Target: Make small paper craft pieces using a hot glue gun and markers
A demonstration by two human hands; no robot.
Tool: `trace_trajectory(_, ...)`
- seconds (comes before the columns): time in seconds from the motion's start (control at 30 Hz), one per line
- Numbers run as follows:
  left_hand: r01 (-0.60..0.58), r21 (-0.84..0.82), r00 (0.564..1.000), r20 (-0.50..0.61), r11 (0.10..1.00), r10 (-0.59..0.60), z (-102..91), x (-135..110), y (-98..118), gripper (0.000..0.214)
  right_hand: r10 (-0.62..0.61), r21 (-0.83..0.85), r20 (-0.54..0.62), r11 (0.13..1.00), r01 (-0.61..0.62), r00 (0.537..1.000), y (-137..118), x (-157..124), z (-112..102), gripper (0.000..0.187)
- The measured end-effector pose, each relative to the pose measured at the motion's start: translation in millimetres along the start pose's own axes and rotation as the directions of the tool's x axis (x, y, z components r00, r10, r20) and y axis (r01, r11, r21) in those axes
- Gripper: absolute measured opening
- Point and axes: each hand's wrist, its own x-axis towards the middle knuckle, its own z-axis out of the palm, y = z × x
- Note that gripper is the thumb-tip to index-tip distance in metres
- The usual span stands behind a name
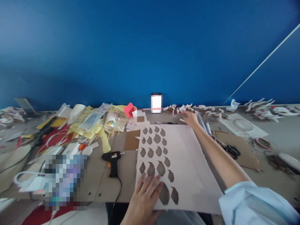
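Note:
My left hand [147,195] lies with fingers spread on the lower left of a large white sheet [189,162]. Rows of leaf-like or bird-like holes are cut through the sheet's left half. My right arm stretches over the sheet's right side to its far edge. There my right hand [188,118] has its fingers curled in beside a small white piece with a green end [181,119]. Whether the fingers grip that piece is hard to make out. A dark pen or knife [166,123] lies just beyond the sheet, left of my right hand.
Left of the sheet lies a black glue gun [113,161] with its cord. Packets and yellow paper [87,122] pile up farther left. White bird shapes [262,109] line the back right. Black scissors [232,151] rest on cardboard [243,147]. A lit phone [156,103] leans against the blue wall.

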Motion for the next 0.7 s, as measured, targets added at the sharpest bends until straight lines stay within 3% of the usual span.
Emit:
trace_trajectory(0.17,0.048,0.020,0.999,-0.001,0.999,-0.048,5.2,-2.0,4.3,0.067,-0.032,-0.070,-0.045,0.997,0.028,0.998,0.2,-7.0,-18.5,0.031)
trace_trajectory(0.3,0.023,0.044,1.000,-0.003,0.999,-0.023,7.6,-3.1,2.9,0.066,-0.016,-0.044,-0.091,0.999,0.012,0.996,7.0,-26.5,-55.0,0.032)
trace_trajectory(0.43,-0.002,0.019,1.000,-0.001,1.000,0.002,9.1,-3.9,-1.0,0.068,0.127,-0.112,-0.054,0.985,-0.133,0.990,27.4,-74.8,-90.9,0.034)
trace_trajectory(0.6,0.013,-0.024,1.000,0.001,1.000,-0.013,12.0,-2.9,-1.8,0.073,0.052,-0.245,0.060,0.969,-0.035,0.997,49.0,-152.3,-104.3,0.035)
trace_trajectory(0.7,0.018,-0.013,1.000,0.006,1.000,-0.018,12.8,-2.4,-1.5,0.078,0.040,-0.289,0.017,0.957,-0.034,0.999,54.4,-183.9,-104.7,0.038)
